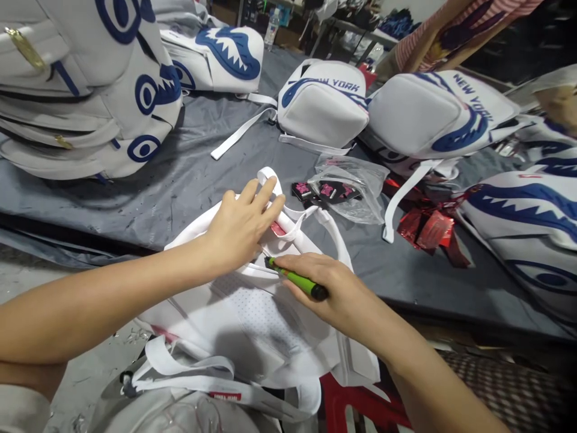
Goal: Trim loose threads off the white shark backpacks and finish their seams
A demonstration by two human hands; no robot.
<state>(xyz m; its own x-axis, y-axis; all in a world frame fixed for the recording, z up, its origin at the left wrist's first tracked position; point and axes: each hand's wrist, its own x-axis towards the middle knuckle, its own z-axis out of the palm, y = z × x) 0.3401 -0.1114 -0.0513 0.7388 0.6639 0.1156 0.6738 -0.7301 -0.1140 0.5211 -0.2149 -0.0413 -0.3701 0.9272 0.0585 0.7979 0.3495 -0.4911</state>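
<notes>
Nearest you, at the bottom edge, lies a pile of loose white straps [189, 370] with a small red label, part of the white backpack [265, 319] spread back-side up across the near edge of the grey-covered table [180, 180]. Your left hand [241, 225] rests flat on the backpack's upper end, fingers stretched out and unclenched, pinning the top handle loop [270, 177] and the fabric beneath. Your right hand [324, 285] is clenched around a green-handled cutting tool [295, 279], its tip pressed to the seam just below your left hand, beside a small red tag [278, 229]. This looks like trimming work at the handle seam; the next move seems to call for a short, controlled stroke with the fabric held taut and the tip kept clear of your left fingers. Just beyond, a clear plastic bag [356, 186] lies open on the table, holding small black-and-pink tags [327, 191]. Red foil wrappers [426, 228] lie to its right. Finished white-and-blue shark-print backpacks [324, 105] ring the table, and a person's striped sleeve [433, 36] shows at the far side.
</notes>
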